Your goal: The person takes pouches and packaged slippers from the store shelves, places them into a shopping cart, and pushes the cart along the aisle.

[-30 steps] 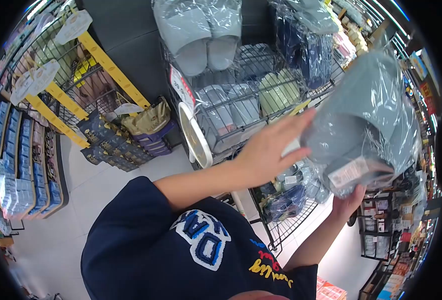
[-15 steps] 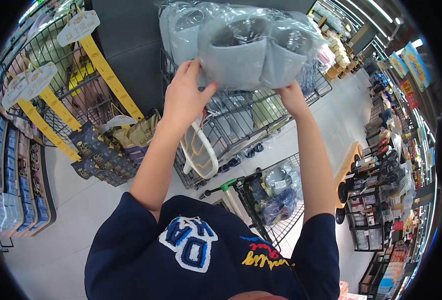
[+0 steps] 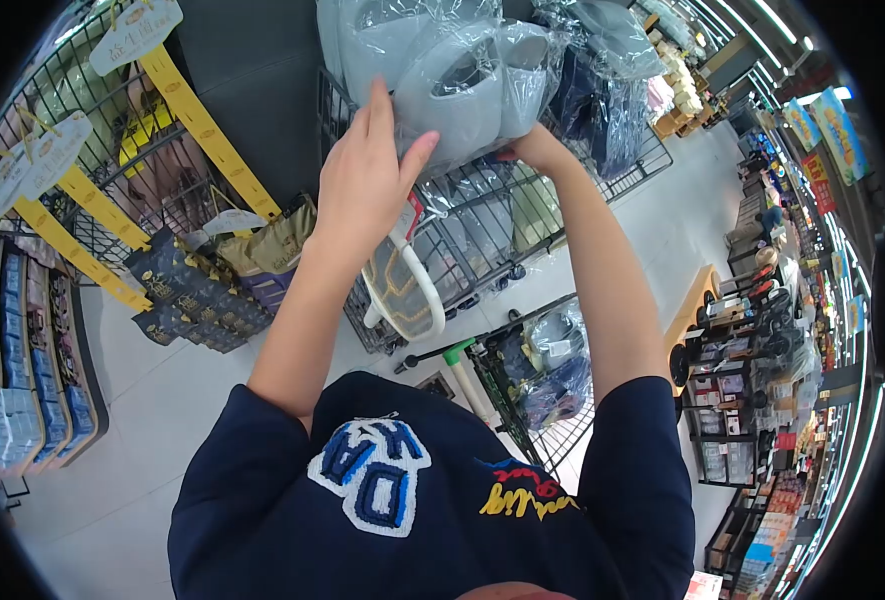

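Light grey slippers in clear plastic [image 3: 453, 110] are between my two hands, above a black wire basket [image 3: 483, 235]. My left hand [image 3: 368, 170] lies against their left side, its fingers spread and pointing up. At the lower right of the slippers is my right hand [image 3: 535, 150], its fingertips hidden beneath the plastic. More pale wrapped slippers [image 3: 373, 40] stand behind, and dark blue wrapped ones [image 3: 603, 110] lie to the right in the basket.
A white-framed racket-shaped item [image 3: 408, 290] hangs on the basket's front. Below is a wire cart with a green-ended handle [image 3: 458, 350]. Dark snack packs [image 3: 198, 290] and yellow strips [image 3: 198, 120] are at left. Shelves [image 3: 738, 400] line the right.
The grey slippers have moved left and turned, with my right hand moving left and up beside them. Dark blue wrapped slippers now show on the right.
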A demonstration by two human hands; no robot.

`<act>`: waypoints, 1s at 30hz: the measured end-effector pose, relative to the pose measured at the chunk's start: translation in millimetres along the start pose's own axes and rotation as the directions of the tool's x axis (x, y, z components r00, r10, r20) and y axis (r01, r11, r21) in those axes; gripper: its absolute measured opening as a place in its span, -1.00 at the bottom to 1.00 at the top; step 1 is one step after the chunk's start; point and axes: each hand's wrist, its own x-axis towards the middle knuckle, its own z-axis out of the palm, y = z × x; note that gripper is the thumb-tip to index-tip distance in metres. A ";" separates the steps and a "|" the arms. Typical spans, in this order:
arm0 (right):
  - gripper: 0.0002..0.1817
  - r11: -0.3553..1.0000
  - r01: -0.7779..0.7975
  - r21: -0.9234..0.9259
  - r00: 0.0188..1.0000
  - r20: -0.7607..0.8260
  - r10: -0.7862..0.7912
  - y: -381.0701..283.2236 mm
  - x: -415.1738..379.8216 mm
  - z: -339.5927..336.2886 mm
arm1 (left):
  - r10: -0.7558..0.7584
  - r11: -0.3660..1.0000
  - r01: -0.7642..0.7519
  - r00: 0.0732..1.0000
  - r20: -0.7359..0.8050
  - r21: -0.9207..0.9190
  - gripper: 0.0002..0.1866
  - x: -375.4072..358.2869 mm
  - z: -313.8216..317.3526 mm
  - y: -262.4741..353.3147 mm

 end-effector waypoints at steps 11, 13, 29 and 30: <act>-0.69 0.982 -0.059 -0.179 0.986 0.142 0.085 -9.9 -3.2 -23.0 | -0.119 0.993 0.121 0.985 0.124 -0.009 -0.22 18.0 3.5 0.3; -0.69 0.981 -0.057 -0.184 0.984 0.158 0.087 -10.3 -3.1 -26.5 | -0.119 0.993 0.119 0.981 0.151 0.009 -0.21 18.3 1.7 2.1; -0.54 0.986 0.046 -0.158 0.989 0.147 -0.022 -27.4 -39.8 -41.0 | 0.165 0.981 -0.177 0.976 -0.144 -0.076 -0.29 1.0 -12.6 45.1; -0.52 0.980 0.093 -0.178 0.992 0.097 -0.076 -28.4 -46.0 -42.4 | 0.204 0.969 -0.222 0.966 -0.159 -0.108 -0.30 -4.4 -15.9 54.9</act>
